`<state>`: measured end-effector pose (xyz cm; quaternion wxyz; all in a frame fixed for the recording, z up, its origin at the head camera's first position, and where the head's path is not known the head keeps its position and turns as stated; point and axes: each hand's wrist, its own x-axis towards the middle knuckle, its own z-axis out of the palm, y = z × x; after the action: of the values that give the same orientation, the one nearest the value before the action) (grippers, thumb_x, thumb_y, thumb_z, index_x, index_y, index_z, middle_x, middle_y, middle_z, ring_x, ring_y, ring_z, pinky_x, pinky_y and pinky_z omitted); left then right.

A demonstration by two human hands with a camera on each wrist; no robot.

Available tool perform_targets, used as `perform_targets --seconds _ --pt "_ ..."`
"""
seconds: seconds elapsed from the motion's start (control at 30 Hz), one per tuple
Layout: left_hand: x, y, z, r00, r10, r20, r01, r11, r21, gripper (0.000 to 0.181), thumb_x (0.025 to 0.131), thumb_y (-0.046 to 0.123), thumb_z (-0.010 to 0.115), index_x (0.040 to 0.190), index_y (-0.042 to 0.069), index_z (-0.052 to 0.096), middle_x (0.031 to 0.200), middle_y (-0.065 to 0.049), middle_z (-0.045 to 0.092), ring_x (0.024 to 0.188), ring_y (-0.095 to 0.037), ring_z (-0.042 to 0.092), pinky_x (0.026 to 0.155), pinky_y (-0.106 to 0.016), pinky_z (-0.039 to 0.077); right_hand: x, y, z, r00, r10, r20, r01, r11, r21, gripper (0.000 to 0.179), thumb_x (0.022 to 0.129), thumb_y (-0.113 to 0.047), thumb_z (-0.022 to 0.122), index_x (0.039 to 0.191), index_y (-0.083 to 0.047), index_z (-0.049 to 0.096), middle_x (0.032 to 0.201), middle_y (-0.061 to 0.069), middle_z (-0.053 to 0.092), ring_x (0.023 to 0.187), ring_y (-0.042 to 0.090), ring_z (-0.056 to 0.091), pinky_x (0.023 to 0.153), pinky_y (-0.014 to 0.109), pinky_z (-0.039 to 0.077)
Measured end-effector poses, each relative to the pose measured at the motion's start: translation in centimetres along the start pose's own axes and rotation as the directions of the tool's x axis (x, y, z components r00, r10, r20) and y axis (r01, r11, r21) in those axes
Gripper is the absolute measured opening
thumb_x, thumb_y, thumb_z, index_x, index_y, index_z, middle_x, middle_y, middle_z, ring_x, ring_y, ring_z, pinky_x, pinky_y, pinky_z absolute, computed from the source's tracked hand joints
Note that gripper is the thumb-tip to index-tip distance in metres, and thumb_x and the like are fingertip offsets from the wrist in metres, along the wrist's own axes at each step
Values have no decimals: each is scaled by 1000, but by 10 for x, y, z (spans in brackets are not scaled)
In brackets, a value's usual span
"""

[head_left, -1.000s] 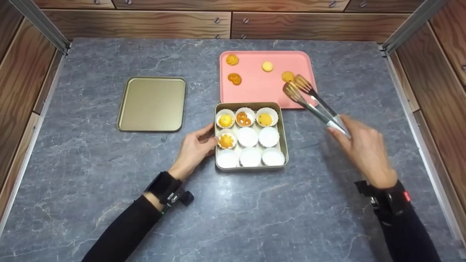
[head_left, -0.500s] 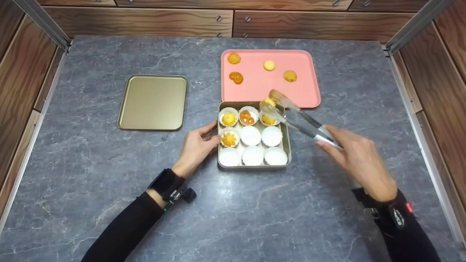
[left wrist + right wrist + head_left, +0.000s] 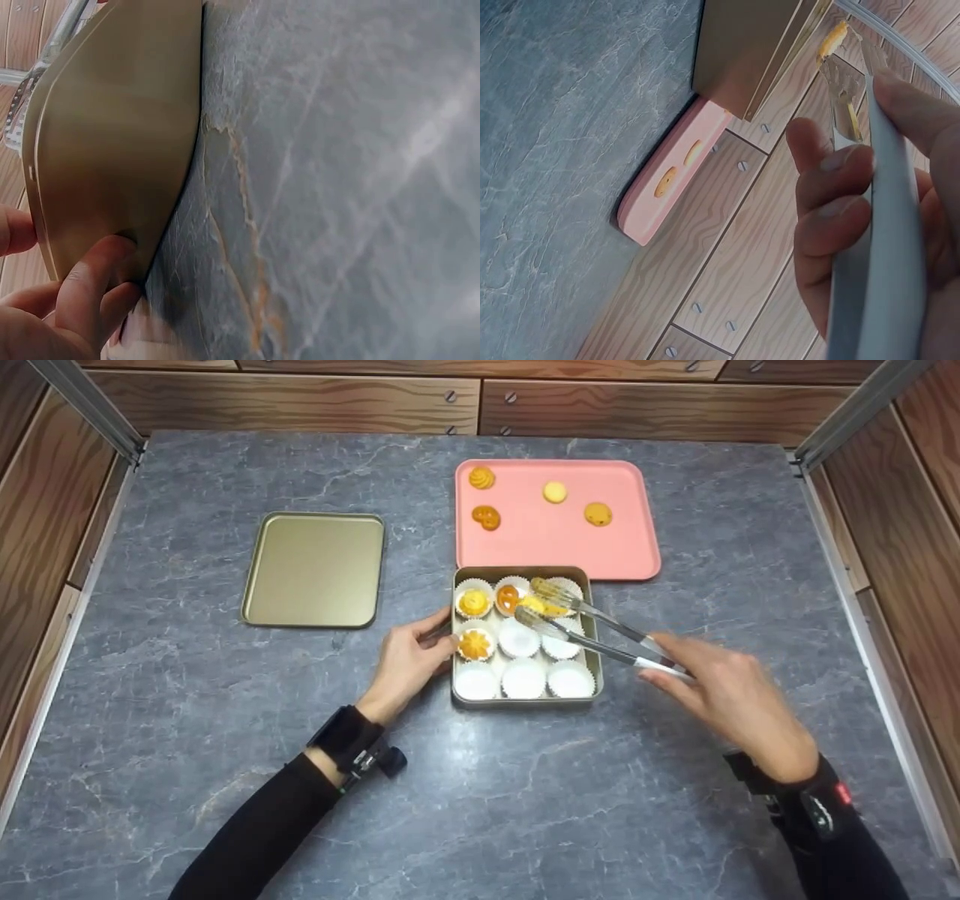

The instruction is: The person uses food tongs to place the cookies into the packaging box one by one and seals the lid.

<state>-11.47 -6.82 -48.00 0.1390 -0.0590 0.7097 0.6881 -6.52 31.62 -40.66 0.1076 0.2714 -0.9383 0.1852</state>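
Note:
A square gold tin point(image 3: 525, 703) holds white paper cups, several with a cookie inside. My left hand point(image 3: 405, 669) rests at the tin's left side; in the left wrist view its fingertips touch the outer tin wall point(image 3: 120, 135). My right hand point(image 3: 739, 694) grips metal tongs point(image 3: 604, 649) by their white handles. Between the tong tips is a yellow cookie point(image 3: 832, 41), over the tin near the top and middle rows. A flower-shaped cookie point(image 3: 475, 644) sits in the middle-left cup; a pretzel cookie point(image 3: 507, 600) lies in the top middle one, partly beside the tongs.
Behind the tin lies a pink tray point(image 3: 555, 559) bearing a swirl cookie point(image 3: 481, 478), a pretzel cookie point(image 3: 486, 517), a pale round cookie point(image 3: 555, 492) and a speckled round cookie point(image 3: 598, 514). A gold lid point(image 3: 315, 570) lies to the left. Wood-patterned panels surround the tabletop.
The tongs have moved from the speckled cookie on the pink tray leftward and toward me, over the tin, with a yellow cookie in their tips. The left hand stays at the tin.

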Motion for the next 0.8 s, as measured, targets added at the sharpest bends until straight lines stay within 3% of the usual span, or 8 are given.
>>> perform_targets --seconds 0.27,0.57,0.8 --pt "-1 -3 -1 1000 14 13 -14 1000 -4 58 93 5 72 148 9 54 149 -19 55 111 -24 71 84 -31 64 2 -1 1 999 -6 45 6 1000 10 50 86 -21 84 132 -7 69 97 13 77 68 21 71 53 38 61" --pt "-1 -4 -3 998 18 63 -14 998 -59 58 96 4 69 151 5 49 154 -20 49 120 -28 67 90 -30 62 7 -2 2 993 -24 113 23 1000 8 49 88 -25 83 132 -8 69 103 13 77 73 22 73 58 40 63" --pt "-1 -5 -5 996 13 90 -5 996 -88 59 98 4 68 153 4 46 153 -22 49 122 -28 66 94 -30 61 10 -3 3 989 -37 146 39 999 -16 45 88 -26 83 128 -8 70 98 12 77 69 19 70 56 38 62"
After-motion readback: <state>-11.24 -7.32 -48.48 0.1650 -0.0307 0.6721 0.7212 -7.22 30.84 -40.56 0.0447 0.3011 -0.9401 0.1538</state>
